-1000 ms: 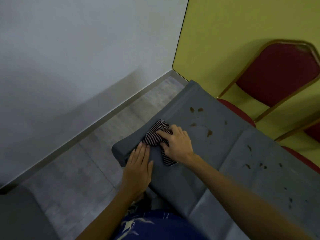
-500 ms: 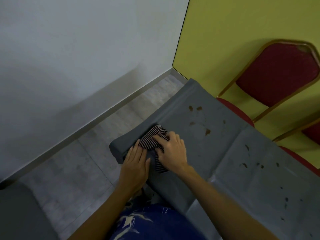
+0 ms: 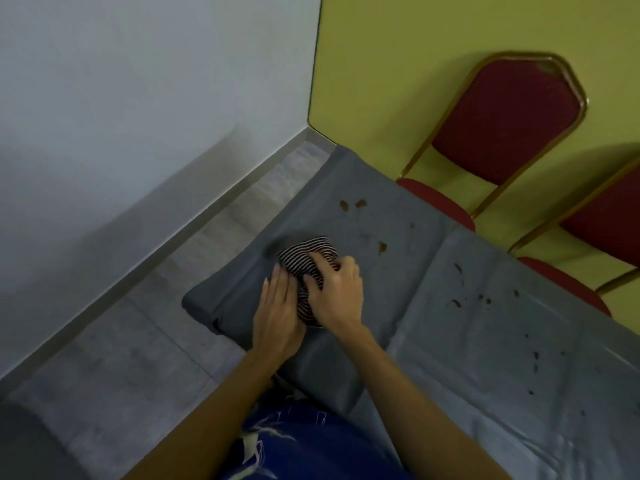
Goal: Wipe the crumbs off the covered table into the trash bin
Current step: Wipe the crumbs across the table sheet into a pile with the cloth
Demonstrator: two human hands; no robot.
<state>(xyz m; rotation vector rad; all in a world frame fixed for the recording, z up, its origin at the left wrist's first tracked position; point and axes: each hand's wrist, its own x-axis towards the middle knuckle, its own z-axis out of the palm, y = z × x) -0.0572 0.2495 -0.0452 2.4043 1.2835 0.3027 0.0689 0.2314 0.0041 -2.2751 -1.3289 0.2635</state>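
Observation:
A grey cloth covers the table (image 3: 433,323), which runs from the near left corner to the lower right. My right hand (image 3: 337,292) presses a bunched black-and-white striped rag (image 3: 304,261) onto the cover near the table's left end. My left hand (image 3: 278,317) lies flat beside it, fingers together, touching the rag's left side. Brown crumbs (image 3: 353,204) lie beyond the rag, and more crumbs (image 3: 457,301) are scattered to the right. No trash bin is clearly visible.
Two red chairs with gold frames, one (image 3: 502,126) and another (image 3: 602,220), stand against the yellow wall behind the table. A white wall and grey tiled floor (image 3: 173,306) lie left. A dark rounded object (image 3: 27,445) fills the bottom-left corner.
Both hands and the rag slid a little toward the table's left end, and my left hand closed in against the rag. Two crumbs just right of the rag are gone.

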